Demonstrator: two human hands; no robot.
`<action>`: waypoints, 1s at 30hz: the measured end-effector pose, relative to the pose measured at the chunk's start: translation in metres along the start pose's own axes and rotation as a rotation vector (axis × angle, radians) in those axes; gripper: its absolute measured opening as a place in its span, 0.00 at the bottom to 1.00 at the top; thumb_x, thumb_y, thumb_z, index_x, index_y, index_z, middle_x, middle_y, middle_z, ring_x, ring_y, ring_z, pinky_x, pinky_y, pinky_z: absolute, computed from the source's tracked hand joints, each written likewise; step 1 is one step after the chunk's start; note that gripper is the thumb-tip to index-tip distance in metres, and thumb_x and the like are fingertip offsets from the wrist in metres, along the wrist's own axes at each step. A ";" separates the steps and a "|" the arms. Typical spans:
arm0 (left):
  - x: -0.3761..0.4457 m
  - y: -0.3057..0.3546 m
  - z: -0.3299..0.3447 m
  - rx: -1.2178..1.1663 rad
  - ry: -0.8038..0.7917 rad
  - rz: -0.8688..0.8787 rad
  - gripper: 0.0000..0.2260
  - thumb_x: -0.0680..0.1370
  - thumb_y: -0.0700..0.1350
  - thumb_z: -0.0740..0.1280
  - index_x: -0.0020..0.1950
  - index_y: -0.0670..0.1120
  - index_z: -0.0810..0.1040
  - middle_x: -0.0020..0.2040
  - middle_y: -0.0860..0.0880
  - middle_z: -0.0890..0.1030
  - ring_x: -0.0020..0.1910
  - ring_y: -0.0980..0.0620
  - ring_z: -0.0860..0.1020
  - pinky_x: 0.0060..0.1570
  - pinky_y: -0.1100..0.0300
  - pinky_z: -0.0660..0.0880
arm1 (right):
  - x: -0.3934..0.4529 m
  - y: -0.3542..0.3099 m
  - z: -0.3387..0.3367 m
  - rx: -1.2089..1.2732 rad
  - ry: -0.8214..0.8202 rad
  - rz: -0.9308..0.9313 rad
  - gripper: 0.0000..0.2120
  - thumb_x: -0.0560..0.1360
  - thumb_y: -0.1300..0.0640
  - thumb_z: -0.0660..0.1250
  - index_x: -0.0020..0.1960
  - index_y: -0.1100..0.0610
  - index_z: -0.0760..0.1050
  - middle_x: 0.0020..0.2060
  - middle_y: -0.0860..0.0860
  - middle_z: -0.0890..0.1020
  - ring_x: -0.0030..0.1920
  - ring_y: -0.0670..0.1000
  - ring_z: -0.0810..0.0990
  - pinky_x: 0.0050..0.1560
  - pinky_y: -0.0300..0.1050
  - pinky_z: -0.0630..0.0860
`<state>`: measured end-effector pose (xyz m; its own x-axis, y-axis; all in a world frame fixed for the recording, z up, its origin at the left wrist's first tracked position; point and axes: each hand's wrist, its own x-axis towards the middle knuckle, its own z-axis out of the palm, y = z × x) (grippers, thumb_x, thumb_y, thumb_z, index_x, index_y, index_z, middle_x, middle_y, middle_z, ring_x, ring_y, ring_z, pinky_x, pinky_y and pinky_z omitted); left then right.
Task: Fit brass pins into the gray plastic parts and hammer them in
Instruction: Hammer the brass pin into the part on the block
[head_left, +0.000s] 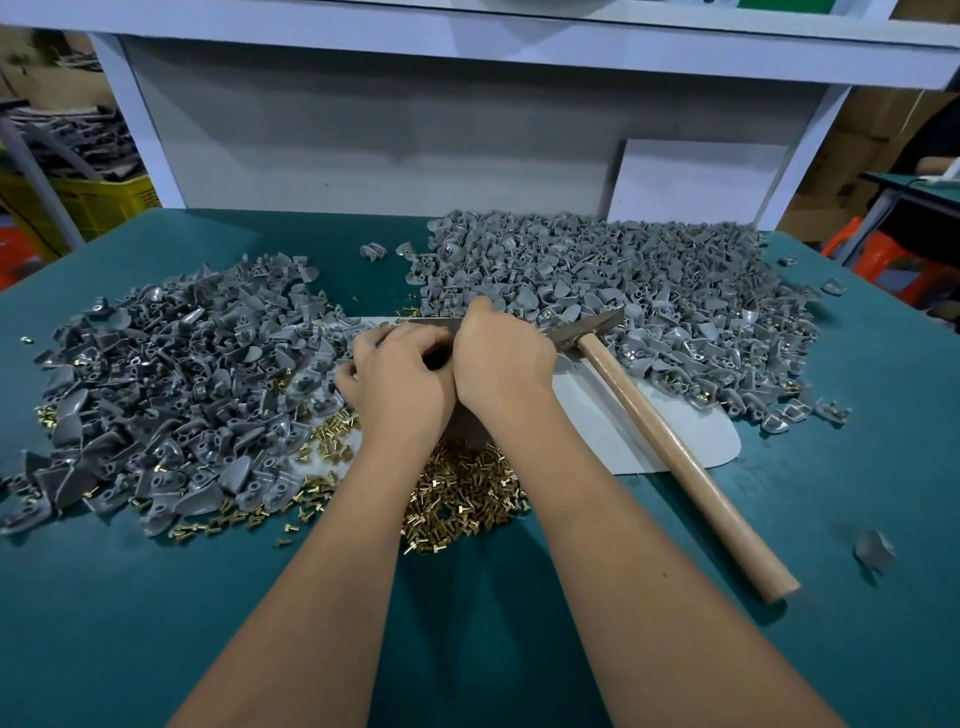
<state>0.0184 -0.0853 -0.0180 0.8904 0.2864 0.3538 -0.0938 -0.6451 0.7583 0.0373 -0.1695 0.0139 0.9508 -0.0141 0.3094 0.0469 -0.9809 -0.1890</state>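
Working at the green bench, left hand and right hand pressing together, fingers curling around something hidden between them. Gray plastic parts heaping left and right, brass pins lying under the wrists, hammer resting just right.

We see gray plastic parts, brass-gold pins, a teal table, a tan-handled hammer.

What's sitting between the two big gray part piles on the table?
In the head view, a few stray gray parts on bare green table at the back; nearer, both hands, left and right.
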 end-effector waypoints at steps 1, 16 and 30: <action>0.000 0.000 0.000 -0.004 -0.002 -0.001 0.07 0.76 0.48 0.68 0.50 0.58 0.83 0.57 0.60 0.80 0.67 0.51 0.61 0.66 0.47 0.55 | 0.000 0.000 0.000 -0.001 0.002 0.000 0.12 0.75 0.61 0.60 0.58 0.59 0.68 0.49 0.57 0.82 0.51 0.60 0.81 0.36 0.48 0.66; 0.000 -0.001 0.000 -0.069 -0.098 -0.027 0.03 0.76 0.56 0.69 0.44 0.59 0.79 0.56 0.65 0.76 0.67 0.51 0.59 0.56 0.54 0.52 | -0.032 0.086 -0.017 -0.070 0.198 0.361 0.16 0.78 0.51 0.62 0.60 0.60 0.71 0.55 0.58 0.74 0.54 0.57 0.73 0.53 0.51 0.72; 0.001 0.001 -0.002 -0.102 -0.102 -0.046 0.05 0.77 0.52 0.68 0.43 0.61 0.77 0.55 0.65 0.76 0.66 0.52 0.60 0.56 0.56 0.53 | -0.031 0.085 -0.029 0.080 0.157 0.388 0.09 0.79 0.56 0.63 0.52 0.56 0.63 0.36 0.51 0.75 0.31 0.53 0.69 0.26 0.42 0.55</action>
<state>0.0183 -0.0838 -0.0159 0.9348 0.2375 0.2641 -0.0921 -0.5560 0.8261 0.0033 -0.2585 0.0155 0.8448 -0.4146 0.3384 -0.2755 -0.8791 -0.3890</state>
